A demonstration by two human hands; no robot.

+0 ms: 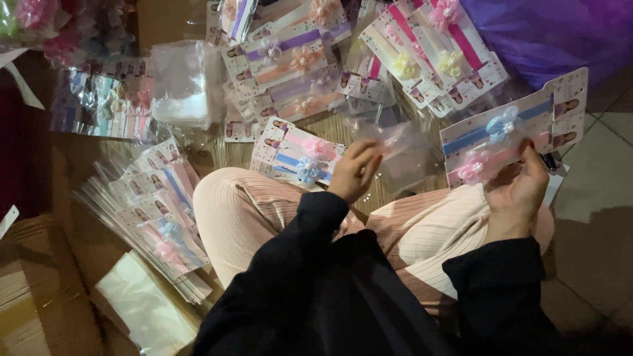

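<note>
Cardboard flooring (39, 283) carries a fanned stack of bagged headband cards (161, 224) beside the person's knees. Loose headband cards (310, 72) lie heaped beyond. Right hand (517, 188) grips a headband card (508, 135) with blue and pink flowers. Left hand (353, 171), well apart, pinches a clear plastic sleeve (402, 148).

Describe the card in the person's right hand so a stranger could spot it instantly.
Start at the ribbed beige trousers and move to the right hand. It grips a white headband card with blue and pink flower bands, the only card lifted clear of the piles.
</note>
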